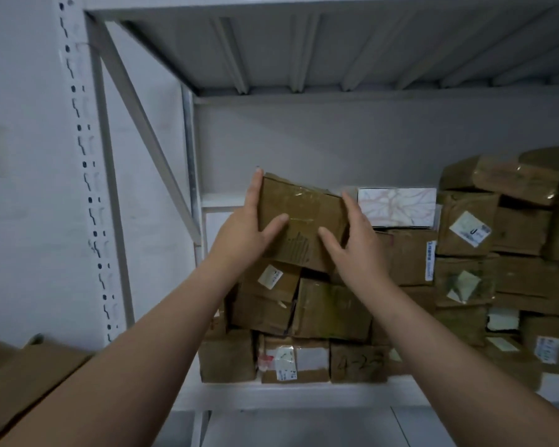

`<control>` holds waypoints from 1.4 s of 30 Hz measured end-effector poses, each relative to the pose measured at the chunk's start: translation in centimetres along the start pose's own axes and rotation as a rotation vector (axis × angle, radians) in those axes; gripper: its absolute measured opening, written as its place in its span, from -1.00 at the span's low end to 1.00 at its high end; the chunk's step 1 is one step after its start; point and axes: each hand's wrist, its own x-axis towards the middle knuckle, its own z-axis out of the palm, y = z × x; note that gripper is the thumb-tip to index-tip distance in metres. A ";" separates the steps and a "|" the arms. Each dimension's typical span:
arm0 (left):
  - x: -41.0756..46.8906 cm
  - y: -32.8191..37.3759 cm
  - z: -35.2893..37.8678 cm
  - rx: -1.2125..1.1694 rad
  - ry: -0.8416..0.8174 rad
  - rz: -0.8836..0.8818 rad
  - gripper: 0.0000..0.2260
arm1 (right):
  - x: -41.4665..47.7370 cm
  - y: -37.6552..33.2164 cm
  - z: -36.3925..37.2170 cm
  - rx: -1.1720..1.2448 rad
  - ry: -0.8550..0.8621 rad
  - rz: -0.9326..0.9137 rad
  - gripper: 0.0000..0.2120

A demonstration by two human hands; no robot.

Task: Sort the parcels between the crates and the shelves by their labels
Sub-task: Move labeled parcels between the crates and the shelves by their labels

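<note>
A taped brown cardboard parcel (300,221) sits tilted on top of a stack of parcels at the left end of the shelf (291,396). My left hand (249,227) lies flat against its left side, fingers straight up the edge and thumb across the front face. My right hand (352,240) presses the parcel's right side with straight fingers, thumb on the front. Below it lie a labelled parcel (271,285) and one with handwritten numbers (359,362).
More brown parcels are piled high at the right (497,240), with a white marbled box (397,206) behind. A white upright with slots (88,188) and a diagonal brace (149,130) stand left. A cardboard box (29,382) is at the lower left.
</note>
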 end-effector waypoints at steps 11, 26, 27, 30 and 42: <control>-3.0 0.3 -1.7 -0.542 0.158 0.062 -0.56 | -1.3 -4.0 0.1 0.206 0.129 0.000 -0.47; -8.0 -3.3 -7.5 -1.024 -0.169 -0.452 -0.17 | -8.6 -10.4 1.1 0.485 0.209 -0.010 -0.68; -8.5 -3.3 -7.6 -1.062 -0.132 -0.428 -0.09 | -8.8 -10.6 0.9 0.449 0.185 0.011 -0.66; -10.1 -3.9 -7.8 -1.151 -0.053 -0.311 -0.22 | -9.5 -11.6 0.3 0.355 0.085 0.086 -0.54; -13.4 -1.8 -7.3 -1.069 0.109 -0.118 -0.76 | -12.5 -13.4 -0.7 0.508 0.053 0.236 -0.49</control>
